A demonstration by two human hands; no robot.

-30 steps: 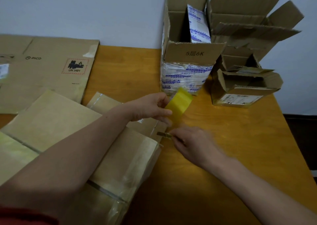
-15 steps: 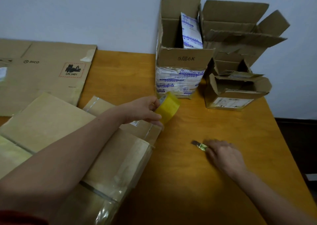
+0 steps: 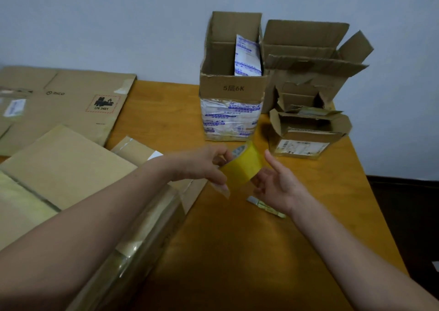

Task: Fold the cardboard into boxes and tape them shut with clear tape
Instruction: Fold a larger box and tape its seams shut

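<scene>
My left hand [image 3: 204,166] grips a yellowish roll of clear tape [image 3: 244,166] above the wooden table [image 3: 237,251]. A short loose end of tape hangs under my left thumb. My right hand [image 3: 278,185] is at the roll's right side, index finger raised, fingers loosely spread near the roll; it holds nothing. A small cutter [image 3: 263,206] lies on the table just below my right hand. A taped cardboard box [image 3: 71,168] lies under my left forearm at the table's left.
A large flattened carton [image 3: 59,106] lies at the far left. A tall open box [image 3: 231,92] with printed packets stands behind the tape. More open boxes [image 3: 308,68] and a small labelled open box [image 3: 306,135] stand at the back right.
My right hand let go of the cutter on the table and came up to the tape roll. My left hand lifted the roll a little toward the middle.
</scene>
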